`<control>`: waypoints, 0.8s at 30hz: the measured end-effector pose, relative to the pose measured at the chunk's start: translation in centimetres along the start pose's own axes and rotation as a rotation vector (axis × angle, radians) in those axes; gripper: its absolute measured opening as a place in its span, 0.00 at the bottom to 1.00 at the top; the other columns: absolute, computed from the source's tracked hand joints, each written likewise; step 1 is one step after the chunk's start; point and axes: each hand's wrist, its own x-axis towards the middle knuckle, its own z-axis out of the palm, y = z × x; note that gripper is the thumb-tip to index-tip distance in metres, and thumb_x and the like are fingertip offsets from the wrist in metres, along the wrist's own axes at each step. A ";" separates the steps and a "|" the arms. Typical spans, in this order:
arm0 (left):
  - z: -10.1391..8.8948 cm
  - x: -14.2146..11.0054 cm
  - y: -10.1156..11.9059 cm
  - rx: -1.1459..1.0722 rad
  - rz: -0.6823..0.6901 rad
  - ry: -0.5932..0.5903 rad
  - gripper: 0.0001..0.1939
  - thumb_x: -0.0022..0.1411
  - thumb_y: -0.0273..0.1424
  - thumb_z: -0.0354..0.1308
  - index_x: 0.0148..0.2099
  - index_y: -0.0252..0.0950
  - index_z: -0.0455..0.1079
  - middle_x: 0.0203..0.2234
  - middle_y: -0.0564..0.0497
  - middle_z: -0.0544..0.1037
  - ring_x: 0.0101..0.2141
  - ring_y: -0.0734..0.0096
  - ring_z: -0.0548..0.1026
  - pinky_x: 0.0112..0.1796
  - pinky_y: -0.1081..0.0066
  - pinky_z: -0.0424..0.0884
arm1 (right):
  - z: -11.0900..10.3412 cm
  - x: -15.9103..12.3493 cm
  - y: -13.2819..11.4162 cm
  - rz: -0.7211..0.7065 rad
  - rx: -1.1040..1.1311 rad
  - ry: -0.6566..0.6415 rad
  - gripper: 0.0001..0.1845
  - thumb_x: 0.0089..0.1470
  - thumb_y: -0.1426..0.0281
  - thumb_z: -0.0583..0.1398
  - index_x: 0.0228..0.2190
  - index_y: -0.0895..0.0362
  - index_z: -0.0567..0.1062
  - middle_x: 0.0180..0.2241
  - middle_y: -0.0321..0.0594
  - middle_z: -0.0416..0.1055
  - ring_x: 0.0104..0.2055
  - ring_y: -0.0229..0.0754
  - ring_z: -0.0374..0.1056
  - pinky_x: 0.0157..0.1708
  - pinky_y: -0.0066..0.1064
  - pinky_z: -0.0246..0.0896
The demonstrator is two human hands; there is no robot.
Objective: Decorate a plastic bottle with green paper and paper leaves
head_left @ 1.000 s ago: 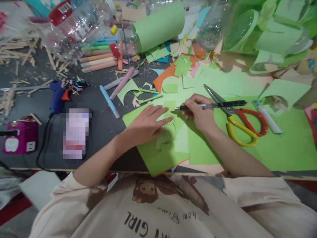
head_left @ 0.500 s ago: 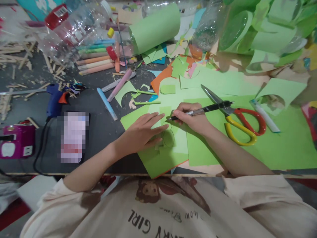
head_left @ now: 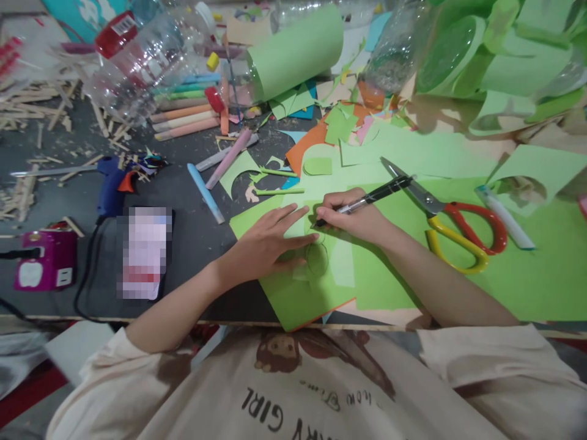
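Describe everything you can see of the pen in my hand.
The pen is slim, with a black upper barrel, a clear, plastic-looking section lower down and a dark tip. Your right hand grips it near the tip. It slants, tip down and towards the left, at green paper with drawn outlines; whether the tip touches is unclear. Its upper end overlaps the scissors in view.

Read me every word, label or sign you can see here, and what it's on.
"GIRL", upside down on the shirt.
"RRY", seemingly, cut off by the picture's edge, also on the shirt.
White apple-shaped sign on the purple box.
Too small or blurred: the shirt's script, the box's small label, phone screen, red label.
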 end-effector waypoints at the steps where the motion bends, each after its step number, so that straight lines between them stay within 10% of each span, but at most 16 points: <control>1: 0.0 0.0 0.0 0.002 -0.004 -0.001 0.22 0.66 0.39 0.54 0.62 0.47 0.66 0.66 0.39 0.58 0.65 0.45 0.56 0.60 0.46 0.60 | 0.0 0.0 0.0 -0.001 -0.007 -0.003 0.18 0.51 0.64 0.58 0.15 0.55 0.61 0.14 0.30 0.59 0.19 0.31 0.51 0.20 0.27 0.46; 24: 0.0 0.0 0.0 0.000 -0.014 0.004 0.24 0.65 0.39 0.55 0.63 0.48 0.64 0.67 0.41 0.55 0.66 0.48 0.53 0.61 0.48 0.59 | 0.2 0.1 0.5 0.011 0.021 0.066 0.19 0.51 0.60 0.61 0.16 0.56 0.65 0.14 0.31 0.63 0.18 0.32 0.56 0.20 0.28 0.49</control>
